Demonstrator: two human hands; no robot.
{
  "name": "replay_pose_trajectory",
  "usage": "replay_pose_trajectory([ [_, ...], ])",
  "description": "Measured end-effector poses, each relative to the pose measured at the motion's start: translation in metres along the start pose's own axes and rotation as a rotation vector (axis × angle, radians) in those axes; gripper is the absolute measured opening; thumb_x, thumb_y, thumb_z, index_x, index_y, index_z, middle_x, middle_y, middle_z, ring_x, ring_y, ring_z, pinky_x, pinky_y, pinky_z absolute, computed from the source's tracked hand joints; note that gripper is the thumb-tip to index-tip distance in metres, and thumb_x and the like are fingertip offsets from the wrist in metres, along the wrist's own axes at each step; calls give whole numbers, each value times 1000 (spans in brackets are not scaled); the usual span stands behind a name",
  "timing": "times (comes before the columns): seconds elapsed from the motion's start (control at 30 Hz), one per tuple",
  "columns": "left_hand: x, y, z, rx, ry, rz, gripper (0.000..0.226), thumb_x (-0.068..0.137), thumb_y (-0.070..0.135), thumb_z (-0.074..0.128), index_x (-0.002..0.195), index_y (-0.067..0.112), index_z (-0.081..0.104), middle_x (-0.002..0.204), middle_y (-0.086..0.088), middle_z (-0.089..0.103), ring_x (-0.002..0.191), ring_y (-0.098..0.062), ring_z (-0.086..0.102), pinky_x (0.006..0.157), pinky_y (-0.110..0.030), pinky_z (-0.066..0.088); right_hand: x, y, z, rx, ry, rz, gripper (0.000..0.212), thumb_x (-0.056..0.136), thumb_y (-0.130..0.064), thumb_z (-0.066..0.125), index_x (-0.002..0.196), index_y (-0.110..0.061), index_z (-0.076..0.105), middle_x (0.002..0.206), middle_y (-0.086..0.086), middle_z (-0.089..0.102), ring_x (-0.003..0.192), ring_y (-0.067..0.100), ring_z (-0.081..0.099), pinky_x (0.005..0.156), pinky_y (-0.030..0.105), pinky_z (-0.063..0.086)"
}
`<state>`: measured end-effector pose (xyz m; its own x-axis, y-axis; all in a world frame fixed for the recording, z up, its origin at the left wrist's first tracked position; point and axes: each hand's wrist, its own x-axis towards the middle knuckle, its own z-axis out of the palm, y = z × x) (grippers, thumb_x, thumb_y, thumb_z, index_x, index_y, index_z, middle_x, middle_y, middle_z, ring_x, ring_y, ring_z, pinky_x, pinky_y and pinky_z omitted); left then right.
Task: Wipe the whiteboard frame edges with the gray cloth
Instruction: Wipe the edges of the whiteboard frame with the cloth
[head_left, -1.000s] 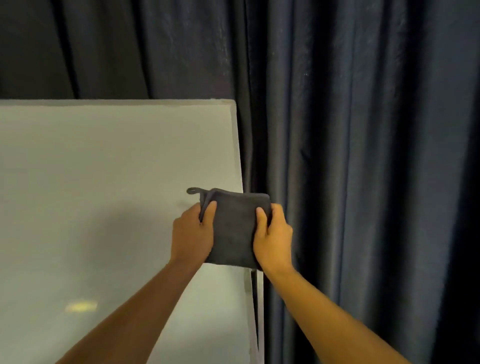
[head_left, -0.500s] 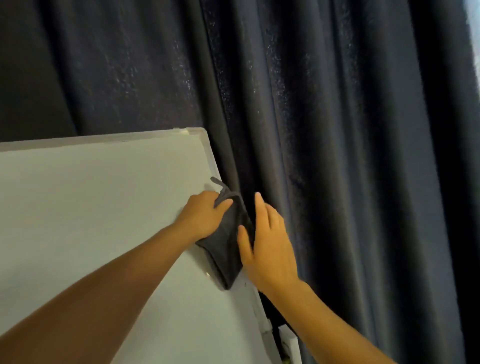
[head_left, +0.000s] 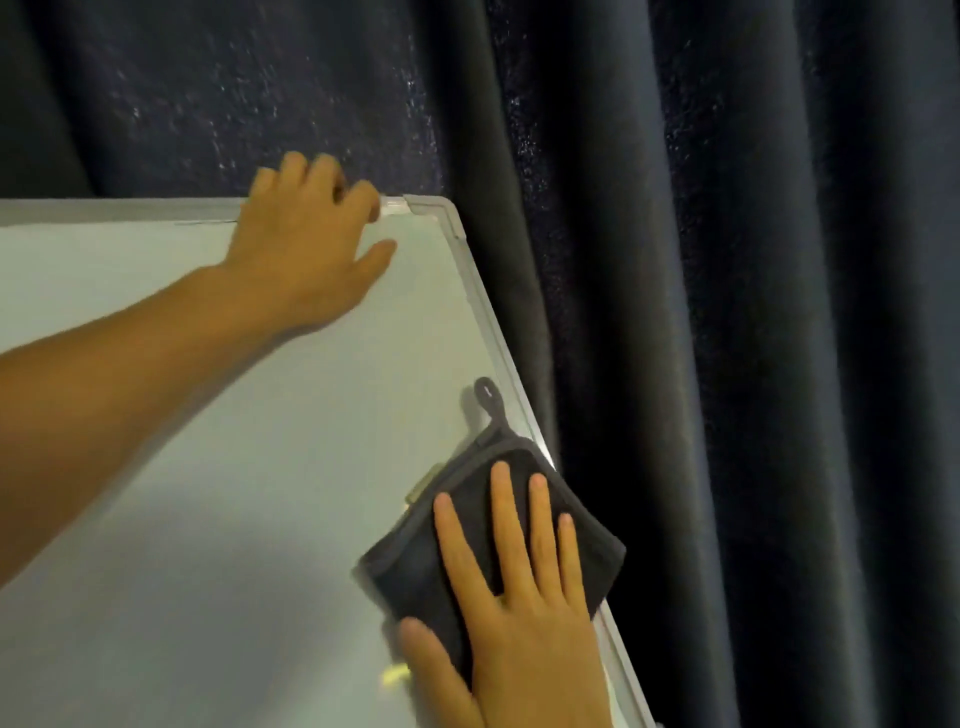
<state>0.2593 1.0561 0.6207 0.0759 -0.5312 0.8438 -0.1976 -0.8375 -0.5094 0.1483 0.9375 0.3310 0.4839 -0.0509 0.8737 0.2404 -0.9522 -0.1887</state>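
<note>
We have the gray cloth (head_left: 488, 551) lying flat over the right edge of the whiteboard frame (head_left: 498, 338), low in the view; one corner of it hangs past the frame toward the curtain, and its small hanging loop (head_left: 488, 400) points up along the frame onto the white surface. Our right hand (head_left: 524, 597) lies palm-down on top of the cloth, fingers stretched out and slightly spread, thumb off to the left on the board, pressing rather than gripping. Our left hand (head_left: 306, 249) is well apart from it, up at the top edge of the whiteboard (head_left: 208, 467) near the upper right corner: its fingers curl over the top rail and the thumb lies on the board face, empty of any cloth. A rounded corner piece (head_left: 436, 213) joins the two rails just right of those fingers. Close behind the board hangs a dark blue curtain (head_left: 727, 312) in heavy folds, crowding the right frame edge
</note>
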Motion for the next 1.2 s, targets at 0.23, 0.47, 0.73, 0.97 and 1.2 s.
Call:
replay_pose_trajectory([
  [0.23,11,-81,12,-15,-195,-293,69,90,64,25,115,9,56,113,-24,61,98,-46,57,83,-53,47,177,11,-28,48,-76,205,66,102,-64,22,159,-45,-6,168,-1,-26,155,30,-23,127,52,-5],
  [0.47,-4,-103,24,-19,-281,-338,82,89,67,11,115,10,63,115,-23,63,98,-43,60,81,-47,44,81,-78,29,-87,54,-277,56,103,-61,31,156,-43,30,170,-5,21,157,34,11,122,58,21],
  [0.73,4,-125,18,-320,-462,-286,69,96,57,17,129,9,54,137,-18,53,117,-37,52,92,-43,38,207,-105,-2,-180,-1,-443,55,108,-43,37,161,-36,21,172,-5,7,159,27,-7,127,48,2],
  [0.97,16,-124,5,-719,-640,-312,71,99,54,16,140,3,43,151,-14,37,138,-30,35,117,-40,20,179,-153,40,-19,70,-457,67,103,-53,36,163,-28,17,173,1,4,158,36,-5,126,54,-3],
  [1.2,-2,-122,8,-331,-516,-248,72,95,59,11,136,13,48,143,-14,48,123,-36,48,99,-45,36,255,-77,-41,-311,-5,-79,56,111,-39,21,163,-27,5,172,8,-8,157,37,-7,127,49,1],
])
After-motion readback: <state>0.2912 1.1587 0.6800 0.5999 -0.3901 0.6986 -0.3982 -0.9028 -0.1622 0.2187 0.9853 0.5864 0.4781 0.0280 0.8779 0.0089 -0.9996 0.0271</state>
